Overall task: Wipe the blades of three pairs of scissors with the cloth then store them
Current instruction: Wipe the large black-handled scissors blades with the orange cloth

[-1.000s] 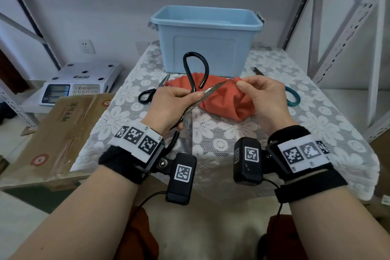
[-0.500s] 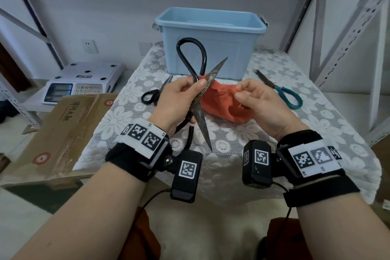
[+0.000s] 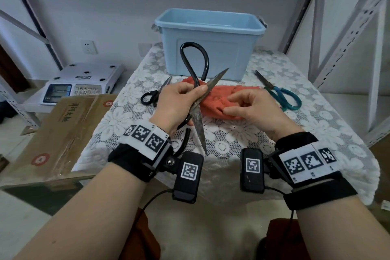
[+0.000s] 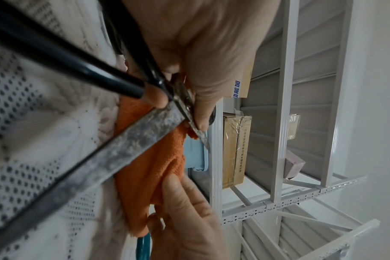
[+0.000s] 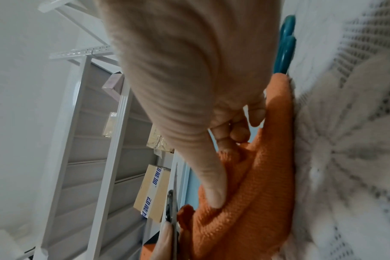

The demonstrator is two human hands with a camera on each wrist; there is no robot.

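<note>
While the left hand [image 3: 179,105] grips the big scissors [image 3: 197,101] at the pivot, blades spread wide, one tip overhangs the table's [image 3: 232,137] near edge; half a second ago the right hand [image 3: 251,110] was raised, now it pinches the cloth [image 3: 219,99] lying on the table; black scissors [image 3: 155,94] left, teal scissors [image 3: 280,93] right, bare lace around each; carton [image 3: 61,116] printing illegible; bin [image 3: 211,42] at far edge, open-topped
</note>
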